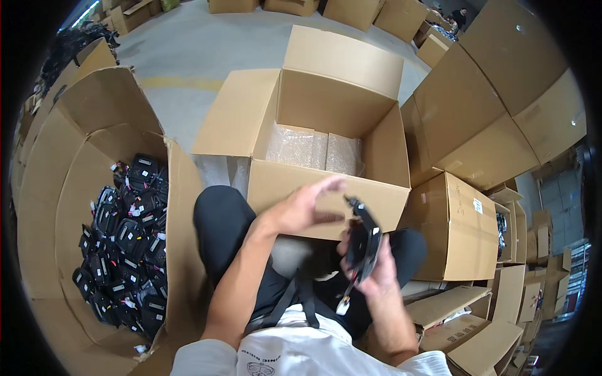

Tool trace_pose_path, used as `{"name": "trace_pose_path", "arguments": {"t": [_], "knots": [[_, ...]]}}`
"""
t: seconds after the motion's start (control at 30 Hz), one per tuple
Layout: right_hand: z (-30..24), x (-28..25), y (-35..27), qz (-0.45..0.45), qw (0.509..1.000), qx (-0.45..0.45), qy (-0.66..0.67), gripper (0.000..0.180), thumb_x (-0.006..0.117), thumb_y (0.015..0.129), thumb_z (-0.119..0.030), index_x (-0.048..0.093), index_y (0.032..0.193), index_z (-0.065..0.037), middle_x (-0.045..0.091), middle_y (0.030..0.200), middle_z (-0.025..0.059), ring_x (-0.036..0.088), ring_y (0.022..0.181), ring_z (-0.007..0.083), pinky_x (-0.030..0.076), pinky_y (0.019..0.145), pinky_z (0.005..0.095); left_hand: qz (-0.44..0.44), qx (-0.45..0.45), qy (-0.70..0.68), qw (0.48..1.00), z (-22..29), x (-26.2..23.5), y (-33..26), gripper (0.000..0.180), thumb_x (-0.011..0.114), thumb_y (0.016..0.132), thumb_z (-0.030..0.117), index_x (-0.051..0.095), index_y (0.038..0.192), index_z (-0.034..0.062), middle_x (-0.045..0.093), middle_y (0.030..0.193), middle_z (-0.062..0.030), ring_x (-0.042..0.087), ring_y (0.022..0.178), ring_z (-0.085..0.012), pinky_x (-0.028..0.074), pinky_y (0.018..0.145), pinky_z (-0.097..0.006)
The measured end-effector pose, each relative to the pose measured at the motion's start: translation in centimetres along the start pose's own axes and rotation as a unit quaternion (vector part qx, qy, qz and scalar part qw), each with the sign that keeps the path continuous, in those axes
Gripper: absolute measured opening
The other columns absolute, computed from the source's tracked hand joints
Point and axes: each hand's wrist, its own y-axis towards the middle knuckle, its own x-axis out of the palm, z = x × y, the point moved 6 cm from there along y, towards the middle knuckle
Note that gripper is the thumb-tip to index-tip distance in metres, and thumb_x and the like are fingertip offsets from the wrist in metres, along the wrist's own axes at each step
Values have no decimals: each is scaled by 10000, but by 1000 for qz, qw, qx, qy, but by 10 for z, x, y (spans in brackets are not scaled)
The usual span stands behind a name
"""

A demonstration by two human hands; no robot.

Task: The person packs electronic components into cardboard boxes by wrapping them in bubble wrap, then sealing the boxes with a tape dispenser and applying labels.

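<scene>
My right hand [379, 272] is closed around a black plastic part [364, 241] with a short cable and a white plug [343, 306] dangling from it. The part is held upright above my lap; its exact kind I cannot make out. Just to its left, my left hand [307, 207] has its fingers spread, with nothing in them. Beyond both hands stands an opened cardboard box [329, 194], its flaps folded out. Inside it lie bubble-wrapped packs [295, 145]. At the left a tall carton [182, 219] holds a heap of similar black parts [128, 235] with small connectors.
Stacked closed cartons [486, 100] rise at the right, with another carton [451, 225] below them. Opened boxes [461, 332] lie near my right elbow. More cartons [351, 11] line the far floor. A person [459, 19] is in the far background.
</scene>
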Motion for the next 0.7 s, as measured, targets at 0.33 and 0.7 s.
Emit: {"name": "trace_pose_path", "arguments": {"t": [0.33, 0.7], "knots": [[-157, -7, 177, 125, 916, -7, -382, 369, 659, 973, -232, 575, 1237, 12, 691, 1118, 81, 665, 992, 157, 527, 936, 336, -77, -117, 484, 864, -146, -8, 79, 286, 807, 755, 266, 701, 861, 22, 704, 854, -174, 697, 869, -355, 554, 755, -452], [-15, -286, 466, 279, 848, 97, -440, 359, 762, 876, -104, 640, 1162, 75, 719, 1044, 166, 694, 913, 240, 555, 834, 355, 171, -148, 127, 966, -112, 73, -14, 105, 677, 870, 112, 645, 915, 22, 650, 768, -160, 667, 697, -334, 526, 646, -479]]}}
